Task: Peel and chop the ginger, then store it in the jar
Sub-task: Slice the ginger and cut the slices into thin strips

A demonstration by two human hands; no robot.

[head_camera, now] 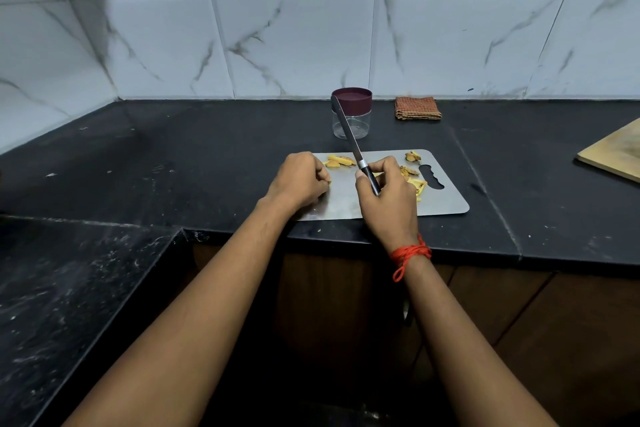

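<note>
A steel cutting board [443, 203] lies on the black counter. Yellow ginger pieces [339, 160] rest at its far edge, and peel scraps [414, 173] sit near its handle slot. My right hand [388, 199] grips a knife [349, 135] by its dark handle, blade pointing up and away toward the jar. My left hand [299, 180] is curled on the board's left side, fingertips pinching a small yellow ginger bit that barely shows. A clear jar [351, 115] with a maroon lid on stands just behind the board.
A folded orange checked cloth [418, 108] lies to the right of the jar by the tiled wall. A wooden board [614, 153] pokes in at the right edge. The counter's front edge runs just below the steel board.
</note>
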